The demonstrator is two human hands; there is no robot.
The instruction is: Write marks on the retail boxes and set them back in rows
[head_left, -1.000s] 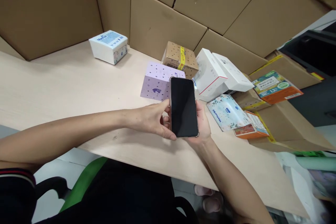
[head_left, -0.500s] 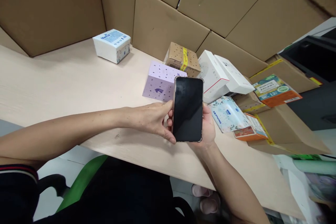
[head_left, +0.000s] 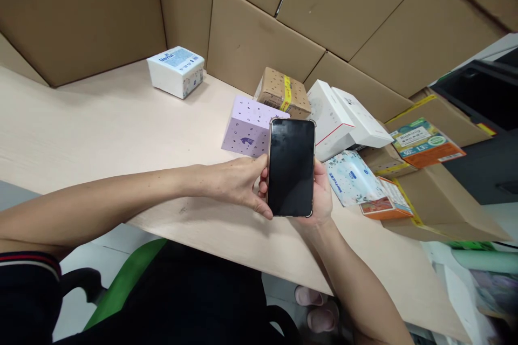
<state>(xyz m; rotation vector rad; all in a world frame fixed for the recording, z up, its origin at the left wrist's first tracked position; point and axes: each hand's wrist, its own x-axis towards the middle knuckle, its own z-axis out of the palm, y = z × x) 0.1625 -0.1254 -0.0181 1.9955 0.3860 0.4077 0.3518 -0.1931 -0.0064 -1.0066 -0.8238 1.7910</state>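
A black smartphone (head_left: 291, 167) with a dark screen is held upright above the pale wooden table (head_left: 101, 129). My right hand (head_left: 321, 197) cradles it from behind and below, fingers wrapped round its right edge. My left hand (head_left: 234, 183) grips the phone's left edge with thumb and fingers. Just behind the phone stands a lilac box (head_left: 247, 126) with a small purple print.
Behind are a brown parcel with yellow tape (head_left: 281, 91), two white boxes (head_left: 343, 116), a tissue pack (head_left: 352, 175), a white-blue tissue box (head_left: 176, 71) and an orange-green packet (head_left: 424, 140). Large cardboard boxes (head_left: 263, 32) wall the back. An open carton (head_left: 441, 194) sits right.
The phone has tilted slightly and shifted a little to the right in both hands; the view has drifted so everything sits a bit further right. Both hands keep their hold.
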